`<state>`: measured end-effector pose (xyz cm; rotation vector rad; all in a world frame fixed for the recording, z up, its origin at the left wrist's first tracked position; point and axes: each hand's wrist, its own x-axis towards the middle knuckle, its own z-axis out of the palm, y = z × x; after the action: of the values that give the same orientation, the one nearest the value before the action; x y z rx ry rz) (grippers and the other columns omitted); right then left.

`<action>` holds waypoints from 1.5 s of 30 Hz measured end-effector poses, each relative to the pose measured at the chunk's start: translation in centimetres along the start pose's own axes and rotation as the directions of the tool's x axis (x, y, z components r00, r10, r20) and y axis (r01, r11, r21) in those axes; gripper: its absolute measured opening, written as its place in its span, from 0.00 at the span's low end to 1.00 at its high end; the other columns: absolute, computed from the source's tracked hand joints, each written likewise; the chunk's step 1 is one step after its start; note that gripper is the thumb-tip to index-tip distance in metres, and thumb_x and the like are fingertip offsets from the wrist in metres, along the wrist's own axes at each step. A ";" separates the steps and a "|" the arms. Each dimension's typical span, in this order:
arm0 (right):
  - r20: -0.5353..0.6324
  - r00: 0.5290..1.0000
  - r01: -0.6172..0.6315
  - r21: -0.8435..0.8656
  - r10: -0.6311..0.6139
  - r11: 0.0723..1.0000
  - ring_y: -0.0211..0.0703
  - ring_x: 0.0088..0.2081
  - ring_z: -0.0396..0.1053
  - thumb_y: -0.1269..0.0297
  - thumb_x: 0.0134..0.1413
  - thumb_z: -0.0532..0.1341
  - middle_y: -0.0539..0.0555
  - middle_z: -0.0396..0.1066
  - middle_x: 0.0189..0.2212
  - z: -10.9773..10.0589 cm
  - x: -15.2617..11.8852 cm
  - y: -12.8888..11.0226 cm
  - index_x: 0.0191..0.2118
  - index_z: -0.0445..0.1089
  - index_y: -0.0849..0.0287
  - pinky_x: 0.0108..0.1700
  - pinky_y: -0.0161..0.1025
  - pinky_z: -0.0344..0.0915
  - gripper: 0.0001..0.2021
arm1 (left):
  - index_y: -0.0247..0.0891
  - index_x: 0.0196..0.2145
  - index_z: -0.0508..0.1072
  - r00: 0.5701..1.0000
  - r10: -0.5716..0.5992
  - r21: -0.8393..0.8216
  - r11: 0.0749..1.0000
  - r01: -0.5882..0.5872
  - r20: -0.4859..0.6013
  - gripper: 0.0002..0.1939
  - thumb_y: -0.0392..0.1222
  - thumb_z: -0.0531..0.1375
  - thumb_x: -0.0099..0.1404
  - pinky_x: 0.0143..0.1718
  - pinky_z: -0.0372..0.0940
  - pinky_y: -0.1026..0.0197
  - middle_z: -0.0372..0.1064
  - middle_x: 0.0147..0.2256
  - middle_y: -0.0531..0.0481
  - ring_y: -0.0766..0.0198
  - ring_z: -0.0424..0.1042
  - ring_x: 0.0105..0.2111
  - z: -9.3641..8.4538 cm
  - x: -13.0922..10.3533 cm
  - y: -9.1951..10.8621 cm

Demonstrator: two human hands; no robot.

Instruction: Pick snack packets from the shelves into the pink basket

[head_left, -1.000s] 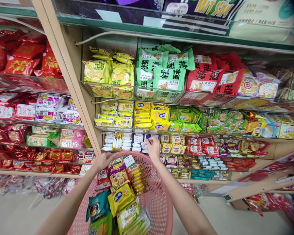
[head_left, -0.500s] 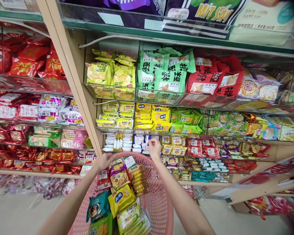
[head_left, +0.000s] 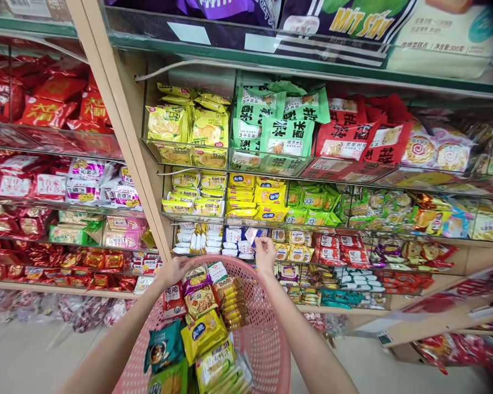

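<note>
My left hand (head_left: 174, 271) grips the far left rim of a round pink plastic basket (head_left: 273, 328), its fingers partly hidden over the edge. Individually wrapped snacks lie inside, among them a yellow packet (head_left: 204, 335), a teal packet (head_left: 164, 347) and a red packet (head_left: 173, 300). Beyond the basket's far rim, my right hand (head_left: 265, 255) reaches to a low shelf compartment. Its thumb and fingertips pinch the edge of a small white and dark blue snack packet (head_left: 251, 235), which stands tilted above similar packets (head_left: 232, 235).
Glass-fronted shelves surround the hands. Above are yellow packets (head_left: 270, 196) and green bags (head_left: 287, 137); cookie packets (head_left: 299, 253) sit right of my right hand. A wooden upright (head_left: 125, 148) divides off the red-packed shelves at left.
My right hand has drawn slightly right and down, and the white and blue packet at its fingertips now shows raised and tilted. My left hand and the basket stay put.
</note>
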<state>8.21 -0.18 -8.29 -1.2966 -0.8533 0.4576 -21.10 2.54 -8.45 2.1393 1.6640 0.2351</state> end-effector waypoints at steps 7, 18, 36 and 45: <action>0.018 1.000 -0.005 0.047 0.004 0.999 0.38 0.31 0.61 0.51 0.49 0.57 0.49 0.63 0.27 -1.3 -1.0 -1.0 0.31 0.63 0.59 0.36 0.36 0.61 0.15 | 0.43 0.40 0.73 1.000 0.026 0.011 1.000 -0.026 -0.003 0.30 0.66 0.42 0.60 0.33 0.62 0.62 0.74 0.33 0.46 0.56 0.72 0.35 0.0 0.1 -0.1; 0.487 0.861 -0.141 -0.049 0.147 0.989 0.34 0.26 0.58 0.54 0.48 0.60 0.45 0.61 0.23 -7.7 -1.6 -4.6 0.29 0.63 0.58 0.30 0.32 0.56 0.13 | 0.42 0.40 0.73 1.000 0.022 0.039 0.999 -0.021 -0.007 0.30 0.65 0.42 0.60 0.33 0.61 0.62 0.73 0.34 0.45 0.55 0.72 0.36 -0.1 0.2 0.0; 0.886 -0.019 0.472 -0.400 0.463 0.785 0.31 0.25 0.57 0.73 0.46 0.60 0.46 0.62 0.23 -5.7 -5.4 -2.7 0.28 0.66 0.63 0.27 0.30 0.51 0.01 | 0.44 0.43 0.73 1.000 0.008 0.068 0.998 -0.009 0.006 0.30 0.65 0.43 0.60 0.32 0.60 0.63 0.73 0.35 0.46 0.56 0.72 0.37 0.0 0.6 0.1; 0.845 -0.089 0.557 -0.396 0.527 0.730 0.32 0.24 0.56 0.72 0.47 0.60 0.46 0.62 0.23 -4.7 -6.7 -1.5 0.30 0.68 0.62 0.25 0.30 0.49 0.02 | 0.44 0.42 0.73 1.000 0.005 0.026 1.000 -0.005 0.005 0.31 0.66 0.44 0.58 0.33 0.61 0.63 0.74 0.35 0.46 0.55 0.72 0.37 0.2 0.8 -0.3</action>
<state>7.35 -8.44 -8.97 -1.4313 -2.7166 1.3248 -21.11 3.33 -8.88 2.1617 1.6680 0.2110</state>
